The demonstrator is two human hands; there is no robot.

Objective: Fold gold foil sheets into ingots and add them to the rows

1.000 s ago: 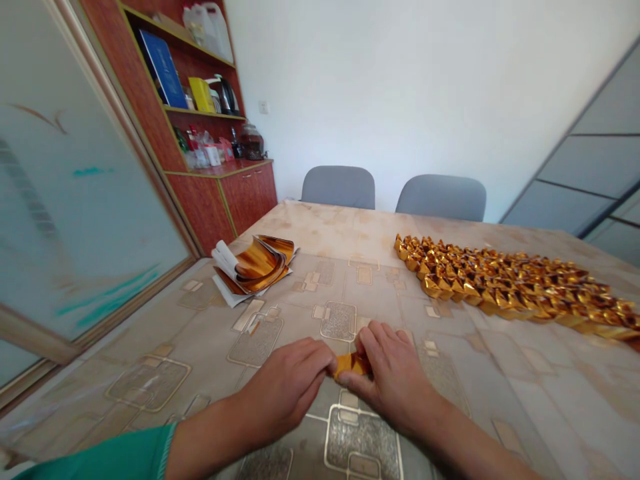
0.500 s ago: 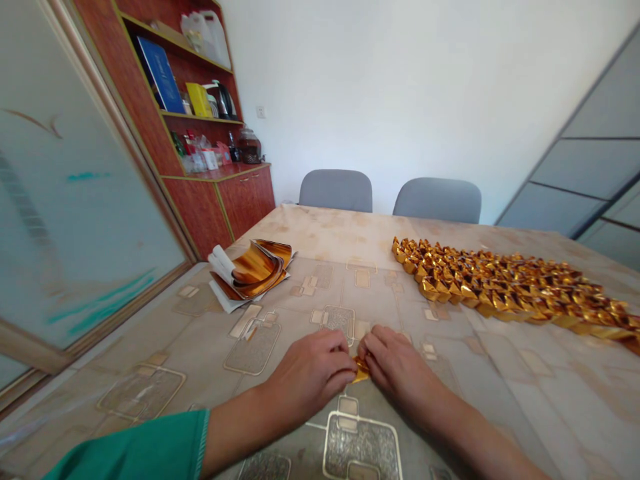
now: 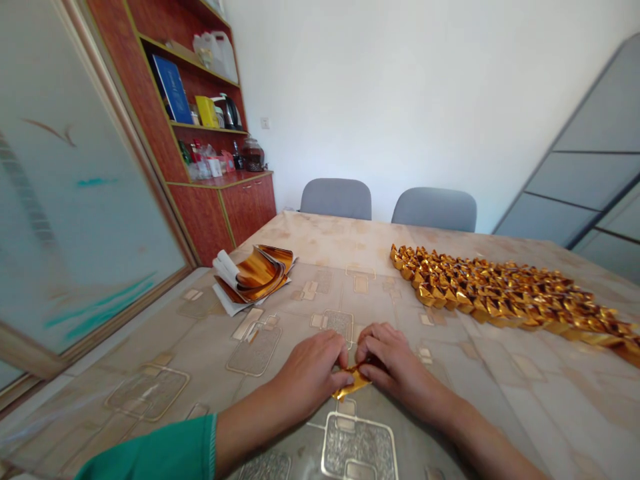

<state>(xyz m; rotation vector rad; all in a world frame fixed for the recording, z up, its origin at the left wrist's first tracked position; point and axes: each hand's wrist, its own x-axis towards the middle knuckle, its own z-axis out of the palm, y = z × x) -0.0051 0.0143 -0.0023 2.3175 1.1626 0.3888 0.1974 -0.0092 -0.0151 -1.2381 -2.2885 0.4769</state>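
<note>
A small piece of gold foil paper (image 3: 354, 384), partly folded, lies low over the table between my hands. My left hand (image 3: 319, 363) pinches its left side, thumb on top. On the other side my right hand (image 3: 389, 357) grips the upper right edge with thumb and curled fingers. The fingers cover much of the paper's far edge. Farther left sits a loose, curled stack of gold foil sheets (image 3: 260, 273) with white backing. Many folded gold paper pieces (image 3: 500, 287) stand in packed rows at the right.
A patterned cover lies over the table (image 3: 320, 243). Two grey chairs (image 3: 336, 198) (image 3: 434, 208) stand at its far side. At the left are a red-brown cabinet (image 3: 200, 207) with shelved goods and a frosted glass panel (image 3: 90, 200).
More of the gold foil paper shows now, its near part reaching out below my thumbs. My fingers have shifted slightly along it. The camera view has tilted up a little.
</note>
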